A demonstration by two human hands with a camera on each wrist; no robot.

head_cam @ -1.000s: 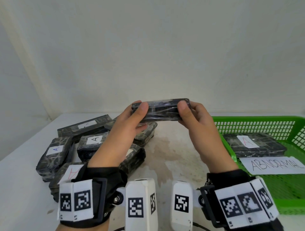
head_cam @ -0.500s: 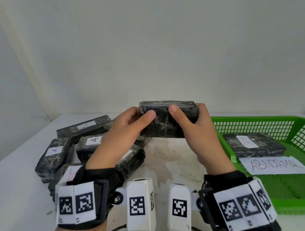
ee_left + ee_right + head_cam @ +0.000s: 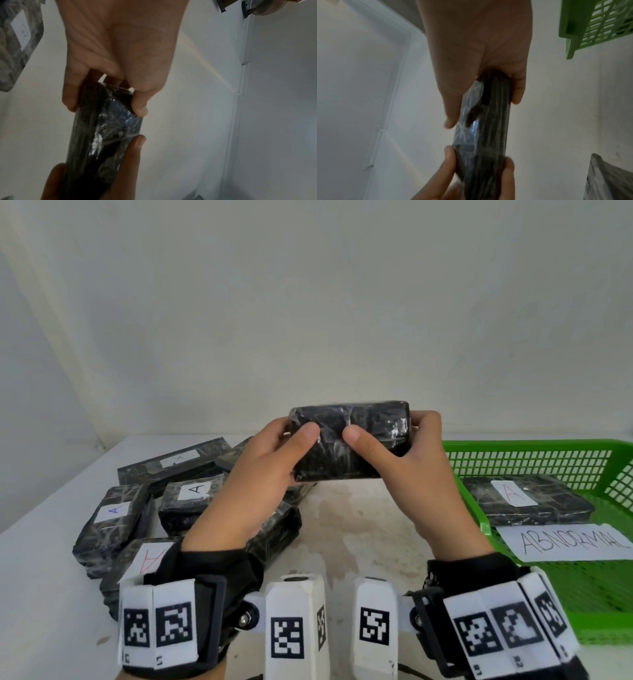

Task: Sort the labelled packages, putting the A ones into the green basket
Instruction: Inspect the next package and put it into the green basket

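Note:
Both hands hold one black plastic-wrapped package (image 3: 349, 440) in the air above the table, broad face toward me, with no label showing on that face. My left hand (image 3: 291, 440) grips its left end and my right hand (image 3: 390, 446) its right end, thumbs in front and fingers behind. In the left wrist view the left hand (image 3: 106, 94) pinches the package (image 3: 106, 135); in the right wrist view the right hand (image 3: 483, 108) pinches the same package (image 3: 484, 135). The green basket (image 3: 534, 446) stands at the right and holds one package marked A (image 3: 527, 501).
Several wrapped packages with A labels lie piled at the left, among them one (image 3: 113, 518), another (image 3: 191, 494) and a long one (image 3: 174, 463). A paper reading ABNORMAL (image 3: 565, 542) lies in the basket. A white wall stands close behind the table.
The held package has been turned from edge-on to its broad face toward me. Both thumbs have shifted closer together on its front.

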